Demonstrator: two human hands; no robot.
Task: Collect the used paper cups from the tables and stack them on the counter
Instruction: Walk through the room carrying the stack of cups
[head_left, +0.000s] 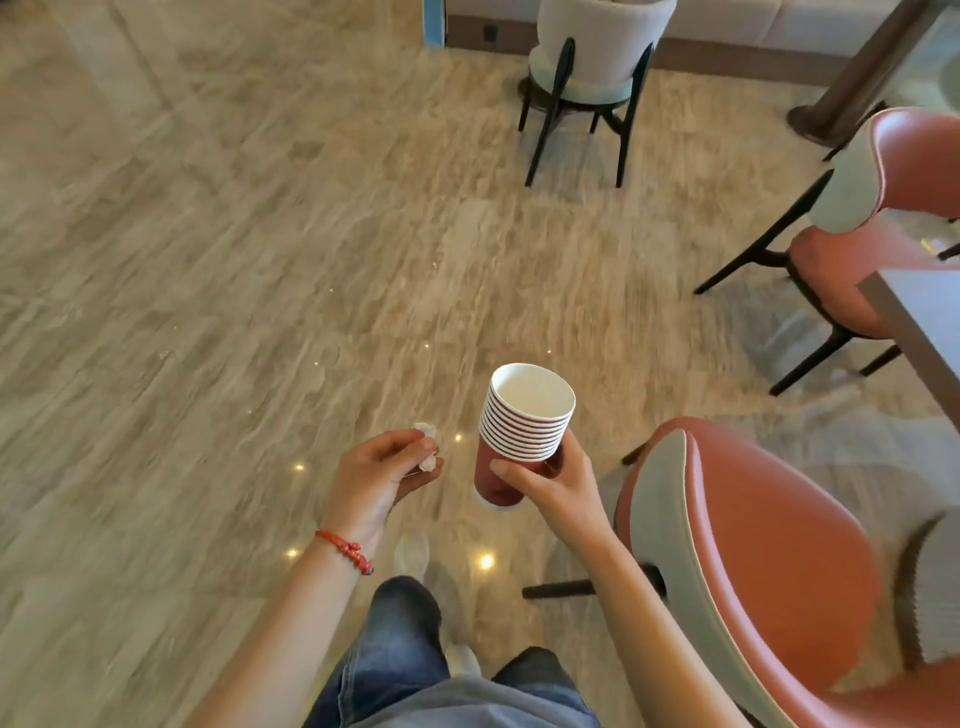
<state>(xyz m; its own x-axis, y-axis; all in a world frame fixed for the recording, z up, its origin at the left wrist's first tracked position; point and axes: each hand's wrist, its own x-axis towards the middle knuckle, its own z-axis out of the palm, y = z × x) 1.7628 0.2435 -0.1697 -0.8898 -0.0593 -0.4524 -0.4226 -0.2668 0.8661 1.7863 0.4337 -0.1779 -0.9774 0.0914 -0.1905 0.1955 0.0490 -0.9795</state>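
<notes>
My right hand (550, 480) grips a stack of several nested red paper cups (519, 421) with white insides, held upright above the floor, thumb across the lowest cup. To its left, my left hand (382, 473) pinches a small crumpled white tissue (427, 447) between curled fingers. A red cord bracelet sits on my left wrist. No counter is in view.
An orange chair (753, 561) stands close on my right. A grey table corner (914, 317) and a second orange chair (883, 218) lie further right. A light grey chair (592, 62) stands ahead. Open marble-patterned floor (234, 260) spreads to the left and ahead.
</notes>
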